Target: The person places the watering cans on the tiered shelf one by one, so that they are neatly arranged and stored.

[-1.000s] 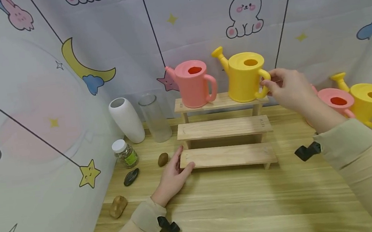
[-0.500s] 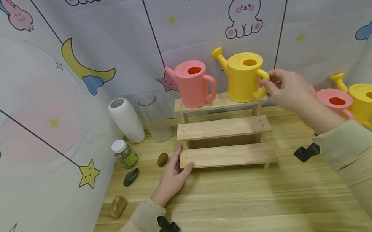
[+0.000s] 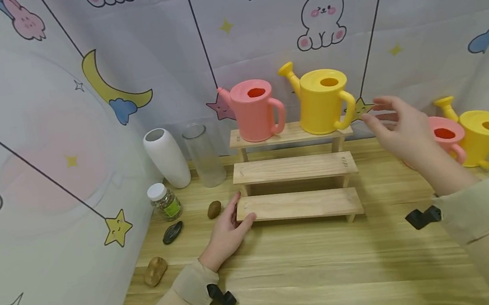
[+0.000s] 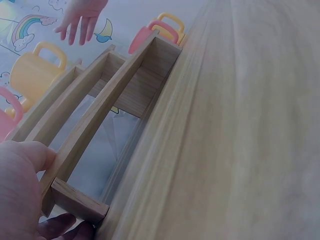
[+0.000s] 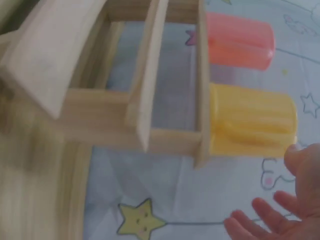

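Note:
A three-tier wooden shelf stands against the back wall. On its top tier are a pink watering can and, to the right, a yellow watering can. My left hand grips the left end of the lowest tier; in the left wrist view its thumb lies on the board, with fingers curled round the end support. Just right of the yellow can's handle, my right hand hangs in the air, fingers loosely spread, holding nothing. The right wrist view shows those fingers apart from the can.
A second pink watering can, partly behind my right wrist, and another yellow one stand at the right. Left of the shelf are a white vase, a glass vase, a lidded jar and several small stone-like objects.
My right hand has let go of the yellow watering can's handle and moved right and slightly down. The can stays on the top tier. My left hand has not moved.

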### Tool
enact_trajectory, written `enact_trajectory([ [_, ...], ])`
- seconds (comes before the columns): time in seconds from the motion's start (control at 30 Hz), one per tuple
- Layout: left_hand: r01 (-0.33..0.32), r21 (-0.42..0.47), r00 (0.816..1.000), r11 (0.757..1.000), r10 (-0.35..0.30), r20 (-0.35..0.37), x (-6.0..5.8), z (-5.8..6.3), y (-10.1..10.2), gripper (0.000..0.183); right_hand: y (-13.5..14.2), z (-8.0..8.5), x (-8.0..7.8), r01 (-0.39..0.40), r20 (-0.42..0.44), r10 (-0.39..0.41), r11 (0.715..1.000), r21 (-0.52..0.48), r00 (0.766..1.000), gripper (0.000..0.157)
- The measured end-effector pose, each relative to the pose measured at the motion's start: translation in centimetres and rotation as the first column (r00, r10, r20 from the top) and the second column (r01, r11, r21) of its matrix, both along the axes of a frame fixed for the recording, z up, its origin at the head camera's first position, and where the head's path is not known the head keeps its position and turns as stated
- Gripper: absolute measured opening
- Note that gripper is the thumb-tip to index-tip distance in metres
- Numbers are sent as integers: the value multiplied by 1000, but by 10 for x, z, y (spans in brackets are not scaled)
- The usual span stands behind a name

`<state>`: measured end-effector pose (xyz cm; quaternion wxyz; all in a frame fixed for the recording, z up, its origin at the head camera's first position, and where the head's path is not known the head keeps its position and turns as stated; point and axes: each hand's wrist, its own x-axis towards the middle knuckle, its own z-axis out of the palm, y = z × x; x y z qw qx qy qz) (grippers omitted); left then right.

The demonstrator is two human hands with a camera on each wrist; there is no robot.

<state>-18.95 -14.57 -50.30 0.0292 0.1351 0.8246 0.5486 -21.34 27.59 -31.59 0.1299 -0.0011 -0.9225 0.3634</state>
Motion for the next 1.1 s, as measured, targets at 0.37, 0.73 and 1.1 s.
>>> enact_trajectory([
  [0.37,-1,-5,999,1000,1,38,2,-1,-1,84,82,-48,29,373,-131,-382,923,-90,915,66],
  [0.73,7,16,999,1000,-8,44,4,0,-1,84,151,-93,49,605,-117,-611,792,-80,783,72],
  [1.1,6,14,1000,1000,-6,27,2,-1,-1,82,181,-120,39,646,53,-644,760,-74,763,73],
])
